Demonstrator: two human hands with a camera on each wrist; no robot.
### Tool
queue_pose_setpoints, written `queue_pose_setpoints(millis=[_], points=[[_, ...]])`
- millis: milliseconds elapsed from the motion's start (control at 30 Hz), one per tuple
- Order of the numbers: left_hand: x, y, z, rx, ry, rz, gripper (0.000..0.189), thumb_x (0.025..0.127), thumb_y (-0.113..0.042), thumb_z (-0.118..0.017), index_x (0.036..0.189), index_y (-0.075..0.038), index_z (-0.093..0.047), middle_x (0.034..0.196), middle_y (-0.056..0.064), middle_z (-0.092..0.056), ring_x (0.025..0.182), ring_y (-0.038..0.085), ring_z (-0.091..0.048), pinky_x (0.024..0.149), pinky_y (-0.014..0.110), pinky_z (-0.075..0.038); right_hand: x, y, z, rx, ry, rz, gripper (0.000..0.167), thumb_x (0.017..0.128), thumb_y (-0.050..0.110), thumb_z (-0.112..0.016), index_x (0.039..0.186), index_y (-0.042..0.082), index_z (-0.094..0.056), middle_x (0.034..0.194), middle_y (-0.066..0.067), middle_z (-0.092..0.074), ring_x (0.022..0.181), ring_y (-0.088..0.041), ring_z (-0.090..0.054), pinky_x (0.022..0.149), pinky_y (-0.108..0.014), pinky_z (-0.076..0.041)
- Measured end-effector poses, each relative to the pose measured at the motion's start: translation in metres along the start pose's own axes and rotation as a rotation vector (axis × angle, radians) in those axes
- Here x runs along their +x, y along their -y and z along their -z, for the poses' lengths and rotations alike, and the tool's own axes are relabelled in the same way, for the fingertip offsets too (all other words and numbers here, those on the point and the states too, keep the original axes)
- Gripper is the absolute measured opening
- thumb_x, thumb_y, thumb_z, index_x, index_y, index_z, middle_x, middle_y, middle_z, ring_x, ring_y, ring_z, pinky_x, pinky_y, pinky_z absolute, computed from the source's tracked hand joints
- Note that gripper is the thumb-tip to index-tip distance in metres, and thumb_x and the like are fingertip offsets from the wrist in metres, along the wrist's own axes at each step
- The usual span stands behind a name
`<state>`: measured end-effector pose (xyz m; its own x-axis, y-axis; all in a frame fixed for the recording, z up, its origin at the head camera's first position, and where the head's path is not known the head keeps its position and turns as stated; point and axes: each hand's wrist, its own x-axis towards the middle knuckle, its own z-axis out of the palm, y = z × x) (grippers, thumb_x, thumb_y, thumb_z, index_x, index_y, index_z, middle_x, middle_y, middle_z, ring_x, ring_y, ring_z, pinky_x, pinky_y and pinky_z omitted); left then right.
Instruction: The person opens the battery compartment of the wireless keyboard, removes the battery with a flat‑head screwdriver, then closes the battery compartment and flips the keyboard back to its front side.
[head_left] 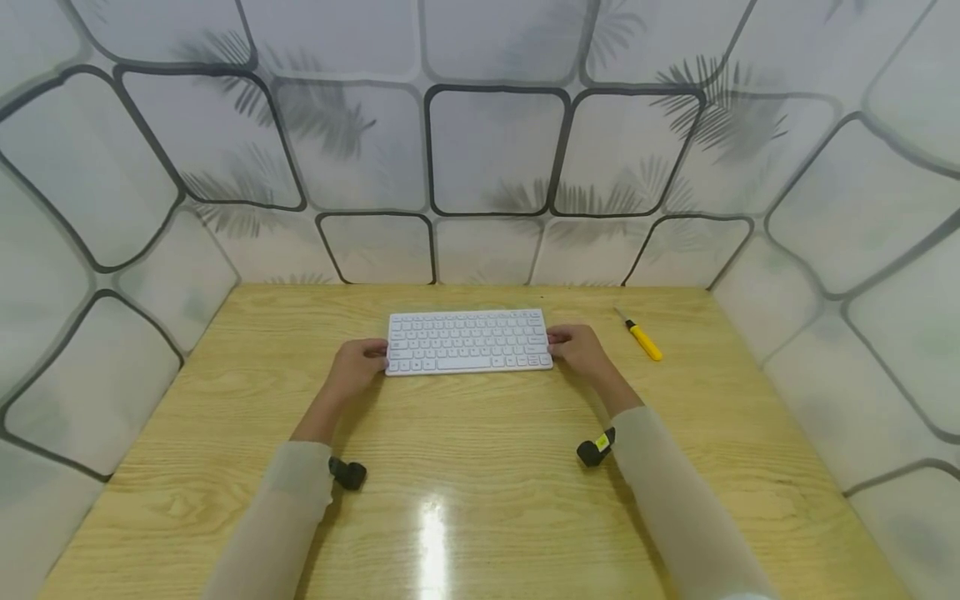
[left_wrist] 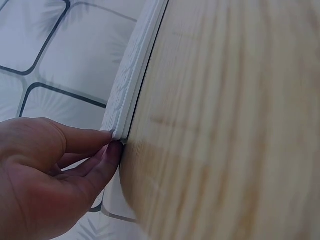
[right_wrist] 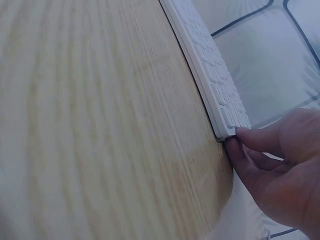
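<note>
A white keyboard (head_left: pixel 468 342) lies on the wooden table, its long side toward the person. At its left end the left hand (head_left: pixel 357 367) pinches the short edge; in the left wrist view the thumb sits on top of the keyboard's corner (left_wrist: pixel 129 85) with fingers at the underside. The right hand (head_left: pixel 576 347) pinches the opposite short edge in the same way, thumb above and fingers below the keyboard's corner (right_wrist: pixel 217 100) in the right wrist view. The keyboard's front edge is close over the tabletop.
To the right of the right hand lies a screwdriver (head_left: pixel 643 340) with a yellow handle, its shaft pointing toward the back. A patterned wall covering (head_left: pixel 495 150) rises behind the wooden table (head_left: pixel 465 467) and along both sides. Each sleeve carries a small black camera (head_left: pixel 348 473).
</note>
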<state>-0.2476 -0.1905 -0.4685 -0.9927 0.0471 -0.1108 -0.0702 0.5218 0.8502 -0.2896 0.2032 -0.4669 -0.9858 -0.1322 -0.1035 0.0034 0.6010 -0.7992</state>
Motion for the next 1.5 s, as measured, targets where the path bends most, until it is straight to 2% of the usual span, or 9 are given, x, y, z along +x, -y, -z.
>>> queue_pose_setpoints(millis=[200, 433, 633, 1033, 1500], points=[[-0.004, -0.003, -0.003, 0.032, 0.018, -0.026, 0.04, 0.098, 0.0, -0.055, 0.137, 0.01, -0.055, 0.13, 0.026, -0.063, 0.119, 0.035, -0.061, 0.1, 0.045, -0.05, -0.012, -0.002, 0.003, 0.0, -0.008, -0.037, 0.036, 0.1, 0.005, -0.059, 0.135, -0.003, -0.06, 0.125, -0.02, -0.065, 0.115, -0.03, -0.058, 0.104, -0.045, -0.046], [-0.007, -0.004, -0.006, 0.056, 0.037, -0.046, 0.04, 0.098, -0.001, -0.057, 0.136, 0.01, -0.056, 0.128, 0.025, -0.064, 0.117, 0.034, -0.062, 0.1, 0.045, -0.05, -0.026, -0.006, 0.005, -0.002, -0.014, -0.038, 0.036, 0.1, 0.005, -0.059, 0.135, -0.004, -0.06, 0.124, -0.02, -0.066, 0.114, -0.03, -0.059, 0.104, -0.044, -0.046], [-0.013, -0.005, -0.01, 0.057, 0.047, -0.029, 0.039, 0.098, -0.002, -0.058, 0.135, 0.007, -0.058, 0.13, 0.024, -0.064, 0.119, 0.035, -0.062, 0.101, 0.046, -0.05, -0.039, -0.009, 0.007, -0.002, -0.02, -0.067, 0.035, 0.101, 0.006, -0.059, 0.135, -0.003, -0.06, 0.124, -0.019, -0.066, 0.113, -0.028, -0.059, 0.104, -0.044, -0.047], [-0.024, -0.012, -0.017, 0.049, 0.064, -0.003, 0.037, 0.098, -0.001, -0.058, 0.134, 0.005, -0.059, 0.131, 0.023, -0.064, 0.119, 0.035, -0.062, 0.102, 0.047, -0.05, -0.057, -0.018, 0.011, 0.013, -0.032, -0.066, 0.036, 0.1, 0.006, -0.06, 0.135, -0.003, -0.061, 0.123, -0.017, -0.067, 0.112, -0.027, -0.06, 0.102, -0.044, -0.049], [-0.027, -0.013, -0.024, 0.034, 0.071, 0.022, 0.038, 0.097, 0.0, -0.059, 0.134, 0.007, -0.059, 0.128, 0.023, -0.065, 0.116, 0.034, -0.063, 0.098, 0.045, -0.052, -0.061, -0.023, 0.013, 0.013, -0.051, -0.095, 0.036, 0.1, 0.006, -0.06, 0.135, -0.002, -0.061, 0.124, -0.017, -0.067, 0.113, -0.028, -0.061, 0.102, -0.043, -0.049]])
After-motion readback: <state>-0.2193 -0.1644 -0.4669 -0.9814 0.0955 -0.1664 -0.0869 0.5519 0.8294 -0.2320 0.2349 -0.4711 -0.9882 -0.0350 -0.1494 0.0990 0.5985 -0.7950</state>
